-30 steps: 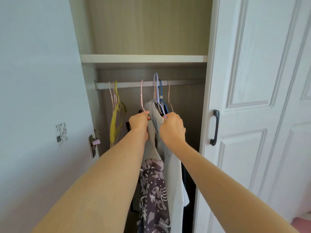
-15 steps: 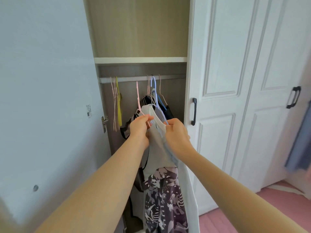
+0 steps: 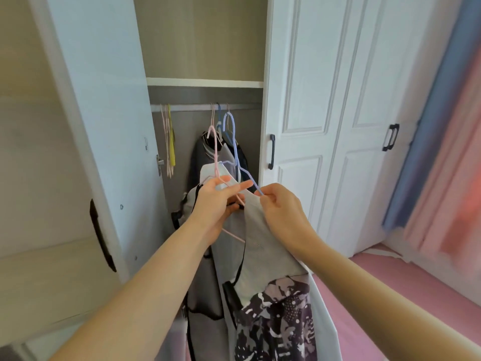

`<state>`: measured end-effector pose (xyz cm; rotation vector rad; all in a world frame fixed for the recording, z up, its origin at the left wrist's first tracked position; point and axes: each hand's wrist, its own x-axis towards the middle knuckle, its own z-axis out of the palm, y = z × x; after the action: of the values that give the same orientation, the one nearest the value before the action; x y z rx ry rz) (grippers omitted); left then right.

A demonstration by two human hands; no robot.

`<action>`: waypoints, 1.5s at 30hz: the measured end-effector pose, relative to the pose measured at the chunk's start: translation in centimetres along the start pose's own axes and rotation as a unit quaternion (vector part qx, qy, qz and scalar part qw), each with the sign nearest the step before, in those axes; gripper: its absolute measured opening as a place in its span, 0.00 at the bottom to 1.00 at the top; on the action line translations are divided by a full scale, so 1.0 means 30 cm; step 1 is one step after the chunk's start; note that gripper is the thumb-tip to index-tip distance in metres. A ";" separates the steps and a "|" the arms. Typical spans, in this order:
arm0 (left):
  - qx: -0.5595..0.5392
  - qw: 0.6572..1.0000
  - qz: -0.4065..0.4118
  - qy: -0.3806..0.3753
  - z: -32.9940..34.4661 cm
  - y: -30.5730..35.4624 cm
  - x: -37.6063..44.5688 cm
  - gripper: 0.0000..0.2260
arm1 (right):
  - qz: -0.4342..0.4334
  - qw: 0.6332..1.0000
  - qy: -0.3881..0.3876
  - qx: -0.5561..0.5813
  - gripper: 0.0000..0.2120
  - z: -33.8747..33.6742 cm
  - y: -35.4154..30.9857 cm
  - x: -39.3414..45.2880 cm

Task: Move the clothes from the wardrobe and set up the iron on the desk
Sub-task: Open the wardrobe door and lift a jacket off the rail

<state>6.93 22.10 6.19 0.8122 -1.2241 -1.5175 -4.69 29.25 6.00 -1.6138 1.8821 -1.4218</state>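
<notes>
Just outside the open wardrobe (image 3: 208,48), both hands hold the clothes (image 3: 263,246) off the rail (image 3: 192,108). Left hand (image 3: 216,204) grips the pink hanger (image 3: 215,152) w/ curled fingers; right hand (image 3: 283,212) pinches the blue hanger (image 3: 235,149) by its shoulder wire. Garments hang straight down, long axis vertical, betw. the forearms. Hook tips sit above and ahead of the hands, near the rail. Table not in view, prob. needs a turn away.

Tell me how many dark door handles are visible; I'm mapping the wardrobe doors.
3: one handle on the open left door, one on the door right of the opening, one farther right. Others may be out of view.
</notes>
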 end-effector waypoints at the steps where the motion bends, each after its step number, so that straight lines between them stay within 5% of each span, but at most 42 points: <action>1: -0.008 1.000 -0.001 -0.007 -0.001 -0.006 -0.026 0.21 | 0.000 1.000 0.002 -0.001 0.11 -0.012 -0.009 -0.030; 6: -0.002 0.999 -0.001 -0.037 -0.025 -0.029 -0.152 0.13 | 0.012 1.000 0.001 0.004 0.10 -0.054 -0.038 -0.180; 24: -0.234 0.954 -0.112 -0.148 -0.085 -0.007 -0.607 0.14 | 0.025 0.997 0.050 -0.046 0.10 -0.077 -0.188 -0.735; 30: -0.248 0.953 -0.119 -0.131 -0.079 -0.008 -0.755 0.15 | 0.015 0.997 0.056 -0.057 0.09 -0.107 -0.210 -0.888; 45: -0.216 0.976 0.013 -0.037 0.035 -0.053 -1.118 0.10 | -0.034 0.999 -0.006 0.012 0.08 -0.257 -0.198 -1.130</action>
<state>15.30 54.39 2.32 0.4534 -0.9013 -1.7225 4.50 63.07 2.00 -1.6857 1.8143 -1.4524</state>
